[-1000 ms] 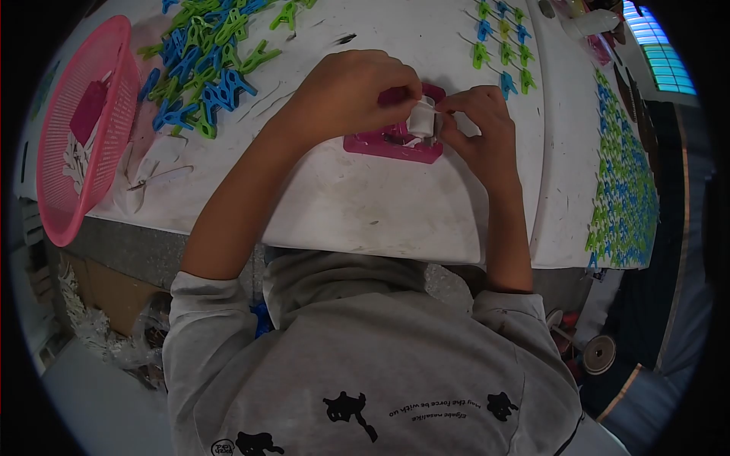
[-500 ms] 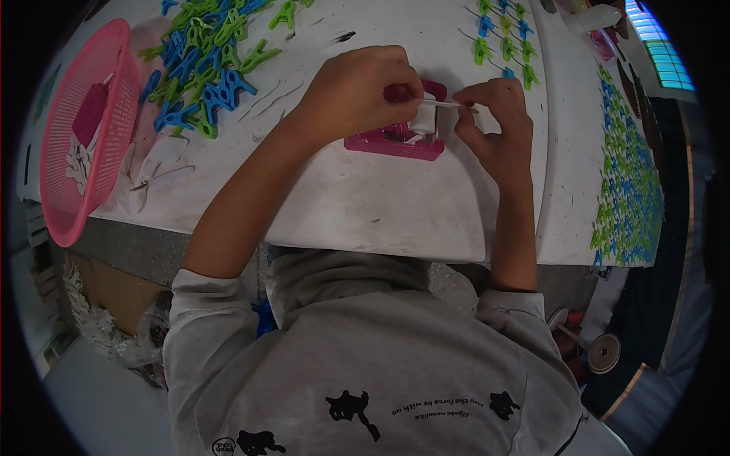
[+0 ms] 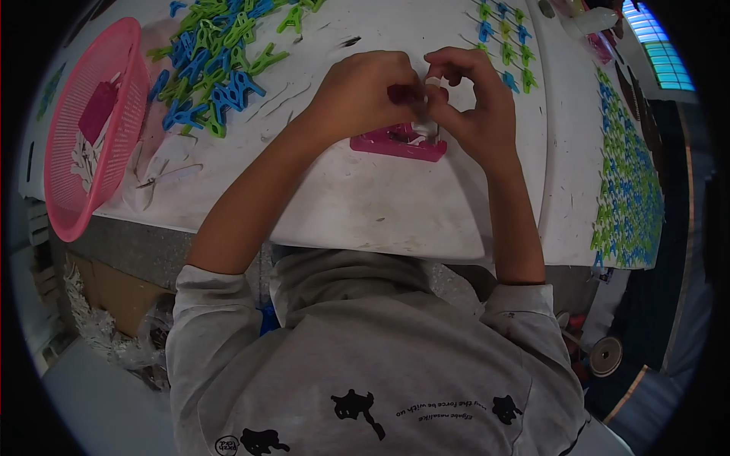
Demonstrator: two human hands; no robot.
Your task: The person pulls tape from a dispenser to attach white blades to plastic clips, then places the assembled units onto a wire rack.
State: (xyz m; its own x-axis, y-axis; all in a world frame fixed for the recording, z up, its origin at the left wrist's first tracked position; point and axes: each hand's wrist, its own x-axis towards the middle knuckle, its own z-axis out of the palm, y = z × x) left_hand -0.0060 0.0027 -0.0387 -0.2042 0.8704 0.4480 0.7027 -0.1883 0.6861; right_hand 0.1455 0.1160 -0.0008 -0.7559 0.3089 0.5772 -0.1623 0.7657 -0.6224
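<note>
My left hand (image 3: 371, 87) is closed, its fingertips pinched over a pink frame-like tool (image 3: 399, 144) that lies on the table. A patch of dark magenta shows between its curled fingers. My right hand (image 3: 480, 106) meets it from the right, thumb at the left fingertips and index finger arched above. Between the two hands a small bit of a thin white strip (image 3: 433, 81) shows; the fingers hide most of it. I cannot tell what the right fingertips grip. White parts sit inside the pink tool, partly covered by the hands.
A heap of green and blue clips (image 3: 217, 64) lies at the upper left. Beside it stands a pink basket (image 3: 134, 114) with white pieces and a magenta block. White-handled scissors (image 3: 156, 178) lie near it. Rows of clips (image 3: 506, 34) and a dense clip spread (image 3: 627, 182) lie right.
My right hand has moved left and up to meet the left hand. The white strip, stretched between both hands before, is now mostly hidden by fingers. The left hand has barely moved.
</note>
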